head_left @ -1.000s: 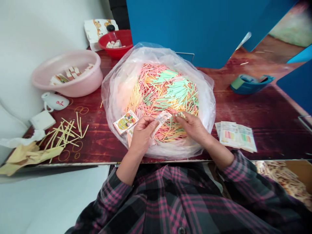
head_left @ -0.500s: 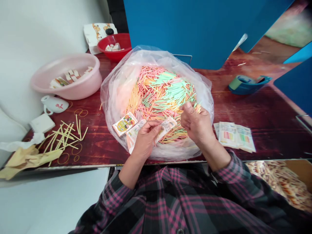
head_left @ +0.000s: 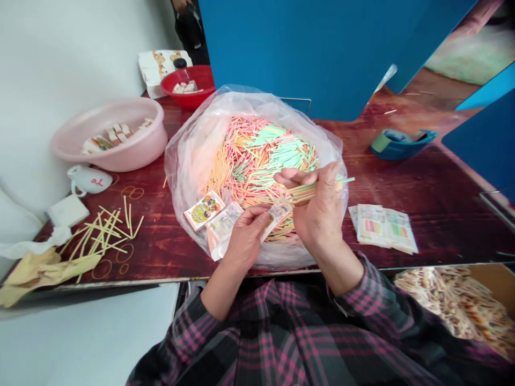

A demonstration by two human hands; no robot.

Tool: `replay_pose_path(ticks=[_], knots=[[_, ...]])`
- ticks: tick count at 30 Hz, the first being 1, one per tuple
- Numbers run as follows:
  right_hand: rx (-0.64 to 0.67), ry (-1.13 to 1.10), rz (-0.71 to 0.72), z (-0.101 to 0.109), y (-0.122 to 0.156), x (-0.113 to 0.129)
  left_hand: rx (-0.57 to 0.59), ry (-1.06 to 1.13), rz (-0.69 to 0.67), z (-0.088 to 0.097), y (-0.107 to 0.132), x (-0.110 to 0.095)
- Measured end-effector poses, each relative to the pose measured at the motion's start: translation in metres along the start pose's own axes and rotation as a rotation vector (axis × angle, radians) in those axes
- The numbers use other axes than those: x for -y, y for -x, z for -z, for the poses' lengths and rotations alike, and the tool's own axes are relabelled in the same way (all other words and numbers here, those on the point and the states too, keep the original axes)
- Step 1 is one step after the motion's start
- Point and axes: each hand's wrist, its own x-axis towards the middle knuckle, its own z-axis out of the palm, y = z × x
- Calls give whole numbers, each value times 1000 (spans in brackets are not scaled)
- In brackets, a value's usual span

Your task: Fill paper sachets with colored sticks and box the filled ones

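Observation:
My left hand [head_left: 250, 231] pinches a small clear printed packet [head_left: 277, 212] over the near rim of a big plastic bag [head_left: 193, 145]. Thin coloured sticks [head_left: 249, 150] in pink, orange, yellow and green fill the bag. In my right hand [head_left: 319, 212] lies a bundle of such sticks [head_left: 303, 193], held under the thumb with the palm turned up and the other fingers partly stretched. One green stick pokes out on the right. The bundle's left end is close to the packet's mouth. Left of my left hand, a printed card packet [head_left: 204, 210] and another packet [head_left: 225, 221] rest on the bag.
Flat packets [head_left: 384, 228] lie on the table at right, below a blue tape dispenser [head_left: 402, 143]. At left are a pink basin [head_left: 148, 147], a white mug [head_left: 90, 179], loose yellow sticks [head_left: 102, 230] and rubber bands. A red bowl [head_left: 193, 99] stands behind. Blue panels [head_left: 281, 48] block the far side.
My right hand has turned from a closed fist to palm up, showing the bundle of sticks, and has come nearer the packet. My left hand keeps its pinch on the packet.

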Motion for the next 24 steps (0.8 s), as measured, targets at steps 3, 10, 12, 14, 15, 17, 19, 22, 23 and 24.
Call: replay_pose_path(ticks=[3,10,12,14,15,17,19,22,23,24], knots=[[-24,-28,-8,-2,4,-2,-15,30,42,-1,2,0],[-8,20,31,-2,7,-3,22,89,82,-5,4,1],[-9,69,23,-2,8,-3,33,102,75,-6,4,2],[-18,95,6,-3,10,-5,37,95,71,-6,4,3],[-28,95,-4,-3,12,-6,36,90,70,-5,4,4],[-44,78,-21,-4,15,-8,31,86,68,-6,4,5],[-50,61,-28,-4,19,-10,24,90,71,-6,5,6],[-29,118,-57,0,21,-14,9,87,50,-8,6,6],[-17,161,-67,2,21,-15,4,82,39,-8,6,5],[-4,205,-73,4,21,-15,-2,76,27,-8,6,5]])
